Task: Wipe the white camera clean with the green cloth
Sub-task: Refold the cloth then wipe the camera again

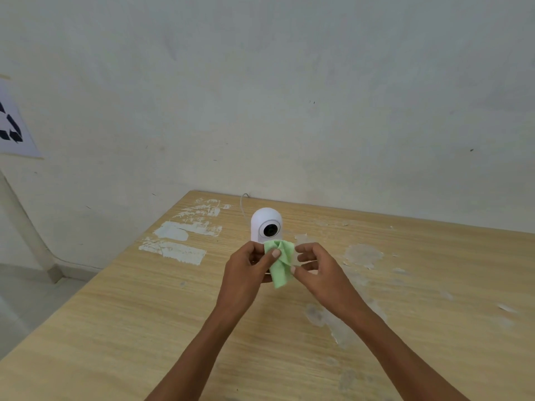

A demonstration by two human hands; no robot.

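Observation:
A white dome-shaped camera with a black round lens stands upright on the wooden table, near its far edge. Just in front of its base hangs a small green cloth, bunched and drooping. My left hand pinches the cloth's upper left part with the thumb on top. My right hand holds the cloth's right side with its fingertips. The cloth covers the camera's lower front. Whether the cloth touches the camera I cannot tell.
A thin white cable runs from behind the camera over the table's far edge. The table top has white scraped patches at the left and worn spots at the right. A pale wall rises behind; a printed sheet hangs at left.

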